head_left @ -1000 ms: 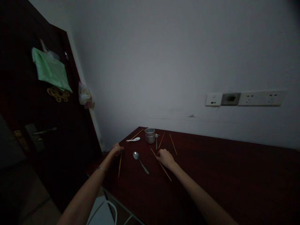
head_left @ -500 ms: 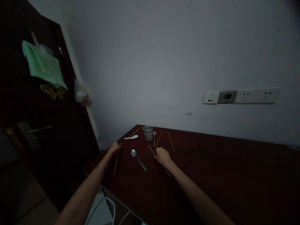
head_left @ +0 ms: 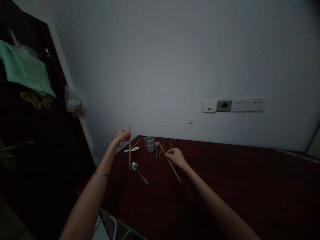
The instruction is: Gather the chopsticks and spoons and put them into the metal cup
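My left hand (head_left: 122, 134) is raised above the table's left corner, fingers pinched on the top of a wooden chopstick (head_left: 129, 148) that hangs nearly upright. My right hand (head_left: 175, 155) is closed on a second chopstick (head_left: 171, 164), which slants from upper left down to the right just above the dark red table (head_left: 225, 186). A metal spoon (head_left: 139, 171) lies between my hands. Behind it stand a small metal cup (head_left: 149, 144), a white spoon (head_left: 132, 149), a small metal spoon (head_left: 156, 148) and more loose chopsticks (head_left: 162, 147).
A dark door (head_left: 30, 133) with a handle stands at the left, with a green bag (head_left: 23, 68) hanging on it. A white wall with a row of sockets (head_left: 233, 105) runs behind the table. A white chair frame (head_left: 112, 226) shows below the table's near edge.
Both hands have lifted their chopsticks off the table. The left one now hangs upright and the right one tilts. My view has turned to the right.
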`<state>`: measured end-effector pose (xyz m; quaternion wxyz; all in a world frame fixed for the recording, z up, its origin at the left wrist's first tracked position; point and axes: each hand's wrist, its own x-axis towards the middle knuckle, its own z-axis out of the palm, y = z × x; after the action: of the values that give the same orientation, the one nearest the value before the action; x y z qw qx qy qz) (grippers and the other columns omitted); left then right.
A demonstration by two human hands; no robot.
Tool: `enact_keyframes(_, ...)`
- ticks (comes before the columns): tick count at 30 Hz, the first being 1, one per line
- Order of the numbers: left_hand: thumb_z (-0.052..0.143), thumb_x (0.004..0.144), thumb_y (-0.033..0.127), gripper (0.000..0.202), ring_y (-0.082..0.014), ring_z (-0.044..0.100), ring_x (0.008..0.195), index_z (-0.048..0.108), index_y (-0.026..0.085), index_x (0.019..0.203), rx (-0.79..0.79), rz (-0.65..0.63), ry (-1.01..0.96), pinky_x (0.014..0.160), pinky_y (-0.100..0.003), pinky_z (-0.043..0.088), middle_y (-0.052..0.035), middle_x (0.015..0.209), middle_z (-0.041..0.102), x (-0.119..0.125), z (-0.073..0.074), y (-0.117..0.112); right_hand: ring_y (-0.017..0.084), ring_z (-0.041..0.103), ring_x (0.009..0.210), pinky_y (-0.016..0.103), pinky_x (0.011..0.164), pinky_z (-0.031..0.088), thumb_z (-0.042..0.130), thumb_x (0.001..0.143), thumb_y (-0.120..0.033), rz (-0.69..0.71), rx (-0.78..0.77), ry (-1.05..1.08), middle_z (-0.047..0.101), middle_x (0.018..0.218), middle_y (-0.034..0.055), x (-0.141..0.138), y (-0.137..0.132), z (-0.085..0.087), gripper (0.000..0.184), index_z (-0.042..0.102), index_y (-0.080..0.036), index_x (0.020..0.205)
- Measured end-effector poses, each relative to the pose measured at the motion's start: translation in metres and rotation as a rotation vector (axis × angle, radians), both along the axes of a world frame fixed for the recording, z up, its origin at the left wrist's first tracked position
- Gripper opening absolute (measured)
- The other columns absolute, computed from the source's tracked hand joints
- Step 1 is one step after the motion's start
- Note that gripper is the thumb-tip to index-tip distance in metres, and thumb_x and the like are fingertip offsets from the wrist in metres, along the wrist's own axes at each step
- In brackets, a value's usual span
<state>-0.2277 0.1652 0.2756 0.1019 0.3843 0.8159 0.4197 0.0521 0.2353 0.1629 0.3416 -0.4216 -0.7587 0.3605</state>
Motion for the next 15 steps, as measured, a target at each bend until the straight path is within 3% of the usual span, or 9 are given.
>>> enact_keyframes(2, 0.050, 0.072, 0.015, 0.017, -0.0087, 0.054, 0.048, 0.048, 0.014, 0.055, 0.055, -0.114, -0.056, 0.051, -0.019, 0.046, 0.0004, 0.046, 0.052, 0.035, 0.006, 0.017, 0.011, 0.055, 0.049, 0.020, 0.044, 0.044, 0.058, 0.066, -0.022, -0.008, -0.105, 0.141, 0.062, 0.061, 0.0022, 0.018, 0.004, 0.009, 0.012, 0.065, -0.013, 0.071)
enact_keyframes(5, 0.052, 0.070, 0.014, 0.014, -0.0079, 0.054, 0.048, 0.050, 0.012, 0.057, 0.113, -0.336, -0.171, 0.051, -0.018, 0.046, 0.0009, 0.048, 0.054, 0.099, 0.001, 0.040, 0.008, 0.049, 0.041, 0.019, 0.036, 0.044, 0.059, 0.068, -0.021, -0.012, -0.205, 0.298, 0.056, 0.054, -0.0010, 0.046, 0.006, 0.020, 0.011, 0.063, -0.012, 0.072)
enact_keyframes(10, 0.053, 0.072, 0.014, 0.012, -0.0069, 0.054, 0.043, 0.053, 0.011, 0.061, 0.042, -0.583, -0.281, 0.047, -0.017, 0.045, 0.0010, 0.049, 0.055, 0.196, -0.029, 0.072, 0.007, 0.050, 0.042, 0.019, 0.036, 0.046, 0.058, 0.070, -0.019, -0.106, -0.261, 0.427, 0.055, 0.055, -0.0016, 0.093, 0.003, 0.027, 0.008, 0.061, -0.012, 0.073)
enact_keyframes(15, 0.053, 0.075, 0.015, 0.010, -0.0082, 0.055, 0.042, 0.053, 0.011, 0.065, 0.016, -0.719, -0.423, 0.046, -0.017, 0.046, 0.0016, 0.046, 0.055, 0.255, -0.061, 0.093, 0.007, 0.050, 0.043, 0.018, 0.035, 0.046, 0.056, 0.072, -0.017, -0.203, -0.302, 0.473, 0.054, 0.055, -0.0023, 0.130, -0.003, 0.022, 0.007, 0.060, -0.012, 0.075)
